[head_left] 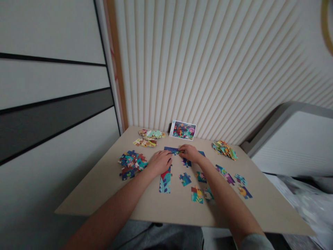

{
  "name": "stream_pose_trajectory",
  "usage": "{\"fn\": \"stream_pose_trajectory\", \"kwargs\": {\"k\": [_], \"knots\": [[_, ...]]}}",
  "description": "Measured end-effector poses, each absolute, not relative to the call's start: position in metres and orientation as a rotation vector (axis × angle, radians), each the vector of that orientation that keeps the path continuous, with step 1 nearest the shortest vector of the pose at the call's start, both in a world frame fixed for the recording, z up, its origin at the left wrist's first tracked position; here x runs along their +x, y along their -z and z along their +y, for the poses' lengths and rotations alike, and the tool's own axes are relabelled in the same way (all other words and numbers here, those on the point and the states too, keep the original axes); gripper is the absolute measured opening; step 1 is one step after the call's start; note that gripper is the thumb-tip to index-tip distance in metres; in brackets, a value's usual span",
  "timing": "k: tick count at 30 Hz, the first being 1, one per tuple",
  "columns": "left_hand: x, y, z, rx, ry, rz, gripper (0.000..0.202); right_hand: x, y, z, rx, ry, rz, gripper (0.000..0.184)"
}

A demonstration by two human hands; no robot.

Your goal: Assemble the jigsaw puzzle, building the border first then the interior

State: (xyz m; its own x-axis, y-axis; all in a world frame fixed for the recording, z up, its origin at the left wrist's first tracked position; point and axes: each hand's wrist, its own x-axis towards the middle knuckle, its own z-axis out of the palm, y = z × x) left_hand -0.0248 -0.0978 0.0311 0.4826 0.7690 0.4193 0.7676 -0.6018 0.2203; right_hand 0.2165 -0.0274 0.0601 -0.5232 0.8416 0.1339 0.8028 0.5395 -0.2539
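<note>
My left hand (pixel 159 162) lies with its fingers stretched over the left side of a partly joined jigsaw puzzle (pixel 164 184). That side runs down toward me as a strip of red, teal and blue pieces. Along the puzzle's dark blue top row, my right hand (pixel 189 153) has its fingers closed at a small blue puzzle piece (pixel 176 152), partly hidden by the fingertips. A loose blue piece (pixel 185 179) lies inside the frame of joined pieces. Below it is a brown and green piece (pixel 197 195); my right forearm partly covers another piece (pixel 208 194).
Piles of puzzle pieces lie at the left (pixel 132 162), back left (pixel 151 135) and back right (pixel 224 149). Several loose pieces (pixel 244 192) are spread right of my forearm. A picture card (pixel 182 130) leans near the pleated wall (pixel 166 69) behind the table (pixel 104 194).
</note>
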Motion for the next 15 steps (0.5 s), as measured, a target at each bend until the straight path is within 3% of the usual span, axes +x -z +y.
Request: {"fn": "stream_pose_trajectory", "kwargs": {"k": [15], "knots": [[-0.025,-0.033,-0.1,2.717,-0.754,1.394,0.032,0.22,-0.061,-0.007,-1.339,-0.321,-2.611,0.026]]}}
